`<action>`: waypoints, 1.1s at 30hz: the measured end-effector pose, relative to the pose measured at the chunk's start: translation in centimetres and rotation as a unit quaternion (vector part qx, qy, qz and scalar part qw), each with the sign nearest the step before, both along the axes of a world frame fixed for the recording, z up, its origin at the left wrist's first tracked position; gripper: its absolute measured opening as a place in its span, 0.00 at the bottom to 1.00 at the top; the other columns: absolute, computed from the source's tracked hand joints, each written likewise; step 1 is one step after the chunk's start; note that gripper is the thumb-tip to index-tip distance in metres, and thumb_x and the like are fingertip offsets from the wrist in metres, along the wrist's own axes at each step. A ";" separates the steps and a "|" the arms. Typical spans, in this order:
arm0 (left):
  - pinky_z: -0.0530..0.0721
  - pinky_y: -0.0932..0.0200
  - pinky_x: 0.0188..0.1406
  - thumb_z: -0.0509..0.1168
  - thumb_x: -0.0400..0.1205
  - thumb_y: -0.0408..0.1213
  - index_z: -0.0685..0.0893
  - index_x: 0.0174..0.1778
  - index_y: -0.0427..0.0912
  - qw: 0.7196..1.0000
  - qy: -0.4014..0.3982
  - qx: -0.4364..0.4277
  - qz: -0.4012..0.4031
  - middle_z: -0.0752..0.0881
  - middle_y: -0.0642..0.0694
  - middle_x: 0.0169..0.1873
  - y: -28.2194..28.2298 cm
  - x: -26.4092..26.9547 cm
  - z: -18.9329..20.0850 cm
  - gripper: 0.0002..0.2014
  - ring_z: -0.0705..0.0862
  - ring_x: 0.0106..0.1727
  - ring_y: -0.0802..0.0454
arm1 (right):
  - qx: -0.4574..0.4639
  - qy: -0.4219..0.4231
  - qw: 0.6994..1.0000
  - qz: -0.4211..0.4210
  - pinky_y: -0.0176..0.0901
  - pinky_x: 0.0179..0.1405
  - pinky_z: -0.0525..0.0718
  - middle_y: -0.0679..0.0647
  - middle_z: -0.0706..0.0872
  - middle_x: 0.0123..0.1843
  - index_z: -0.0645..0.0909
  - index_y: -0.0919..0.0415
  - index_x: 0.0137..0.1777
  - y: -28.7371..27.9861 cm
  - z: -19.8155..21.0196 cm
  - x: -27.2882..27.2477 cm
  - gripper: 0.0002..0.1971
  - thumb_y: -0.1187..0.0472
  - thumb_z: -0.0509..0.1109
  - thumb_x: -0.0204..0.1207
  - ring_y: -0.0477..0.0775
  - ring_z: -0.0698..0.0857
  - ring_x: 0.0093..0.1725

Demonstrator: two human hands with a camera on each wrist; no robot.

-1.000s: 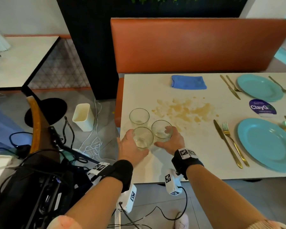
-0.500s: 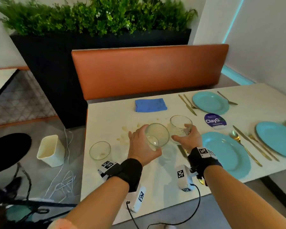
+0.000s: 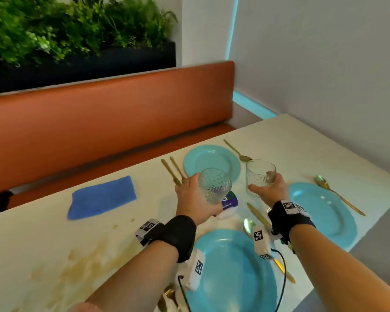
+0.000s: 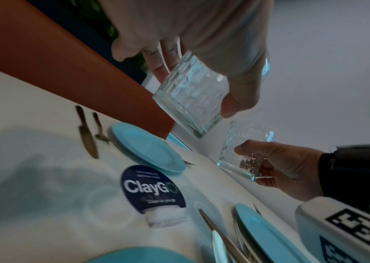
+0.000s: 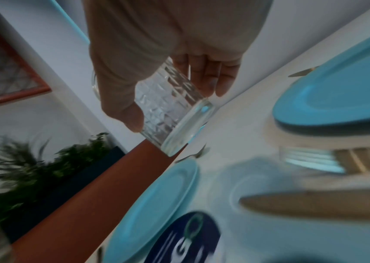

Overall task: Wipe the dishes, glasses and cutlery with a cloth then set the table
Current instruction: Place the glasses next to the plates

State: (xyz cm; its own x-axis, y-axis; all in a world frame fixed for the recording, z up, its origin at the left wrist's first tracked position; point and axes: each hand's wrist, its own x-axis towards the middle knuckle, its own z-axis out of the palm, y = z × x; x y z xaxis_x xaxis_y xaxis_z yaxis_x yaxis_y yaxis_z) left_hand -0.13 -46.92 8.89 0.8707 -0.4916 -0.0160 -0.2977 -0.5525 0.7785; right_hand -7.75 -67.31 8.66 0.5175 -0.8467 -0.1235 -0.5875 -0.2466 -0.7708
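My left hand point(image 3: 195, 199) grips a clear textured glass point(image 3: 214, 184) above the table, over the dark ClayGo sticker point(image 3: 231, 200). The left wrist view shows the same glass point(image 4: 190, 101) tilted, fingers and thumb curled round it. My right hand point(image 3: 268, 190) holds a second textured glass point(image 3: 260, 173) a little further right, between the far teal plate point(image 3: 209, 159) and the right teal plate point(image 3: 324, 210); the right wrist view shows this glass point(image 5: 172, 110) in the air. A near teal plate point(image 3: 230, 273) lies under my forearms. A folded blue cloth point(image 3: 101, 197) rests at the left.
Gold knives, forks and spoons lie beside the plates, for instance a knife point(image 3: 170, 171) and a spoon point(image 3: 338, 194). A brown stain point(image 3: 81, 266) marks the white table point(image 3: 43, 239) near left. An orange bench back point(image 3: 110, 122) runs behind; a wall stands right.
Both hands lifted a glass each from the table's left end and carried them right, to above the plates. The third glass stayed behind and is out of view now.
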 end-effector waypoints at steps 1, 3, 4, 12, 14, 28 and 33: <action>0.69 0.47 0.73 0.77 0.59 0.49 0.68 0.72 0.46 1.000 0.006 -0.002 -0.005 0.75 0.46 0.66 -1.9 0.6 -0.5 0.45 0.70 0.68 0.45 | 0.004 0.006 1.000 -0.014 0.46 0.62 0.78 0.61 0.82 0.65 0.72 0.63 0.69 -2.0 -0.5 0.4 0.38 0.57 0.83 0.59 0.61 0.81 0.64; 0.72 0.49 0.71 0.78 0.60 0.49 0.68 0.72 0.46 1.000 0.012 -0.006 -0.016 0.74 0.47 0.65 -5.1 1.5 -1.6 0.45 0.69 0.68 0.45 | 0.015 0.018 0.999 -0.038 0.46 0.63 0.78 0.61 0.81 0.66 0.71 0.62 0.70 -5.5 -1.4 1.0 0.39 0.56 0.82 0.59 0.61 0.80 0.65; 0.72 0.49 0.71 0.78 0.61 0.49 0.67 0.72 0.47 1.000 0.013 -0.008 -0.024 0.74 0.47 0.65 -6.5 1.8 -2.0 0.44 0.69 0.68 0.46 | 0.017 0.024 0.998 -0.047 0.47 0.63 0.78 0.61 0.81 0.66 0.71 0.62 0.71 -7.0 -1.9 1.2 0.39 0.55 0.82 0.59 0.62 0.80 0.65; 0.77 0.47 0.68 0.78 0.58 0.48 0.71 0.68 0.46 0.996 0.062 -0.012 -0.061 0.76 0.50 0.60 -13.7 3.5 -6.2 0.41 0.73 0.65 0.49 | 0.014 0.079 0.993 -0.087 0.50 0.66 0.77 0.62 0.80 0.67 0.71 0.64 0.70 -14.5 -5.9 2.8 0.38 0.54 0.81 0.61 0.63 0.78 0.67; 0.77 0.47 0.68 0.78 0.59 0.47 0.70 0.68 0.46 0.996 0.069 -0.007 -0.064 0.76 0.50 0.61 -14.4 3.6 -7.1 0.41 0.72 0.66 0.49 | 0.011 0.085 0.993 -0.082 0.50 0.67 0.76 0.61 0.79 0.68 0.69 0.62 0.71 -15.2 -6.8 3.1 0.40 0.53 0.81 0.60 0.62 0.77 0.68; 0.73 0.49 0.74 0.80 0.63 0.40 0.65 0.74 0.44 0.989 0.112 0.003 -0.096 0.70 0.46 0.68 -15.0 3.3 -8.8 0.45 0.67 0.73 0.47 | 0.045 0.091 0.991 -0.086 0.52 0.73 0.70 0.58 0.76 0.73 0.59 0.60 0.78 -16.8 -8.7 2.5 0.54 0.51 0.85 0.54 0.61 0.73 0.73; 0.74 0.57 0.71 0.81 0.63 0.37 0.63 0.75 0.46 0.988 0.127 -0.011 -0.091 0.67 0.45 0.70 -14.0 3.1 -8.9 0.46 0.69 0.73 0.49 | 0.033 0.108 0.991 -0.075 0.57 0.76 0.66 0.63 0.66 0.79 0.49 0.60 0.81 -16.7 -8.4 2.0 0.62 0.51 0.86 0.53 0.64 0.65 0.78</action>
State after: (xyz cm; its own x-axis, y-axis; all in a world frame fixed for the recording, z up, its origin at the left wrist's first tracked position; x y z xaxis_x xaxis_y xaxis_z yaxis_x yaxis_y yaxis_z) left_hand 2.98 -60.87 -0.06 0.7371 -0.6423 -0.2103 -0.1842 -0.4903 0.8519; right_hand -5.70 -84.01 0.30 0.3412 -0.8985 -0.2760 -0.7670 -0.0964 -0.6344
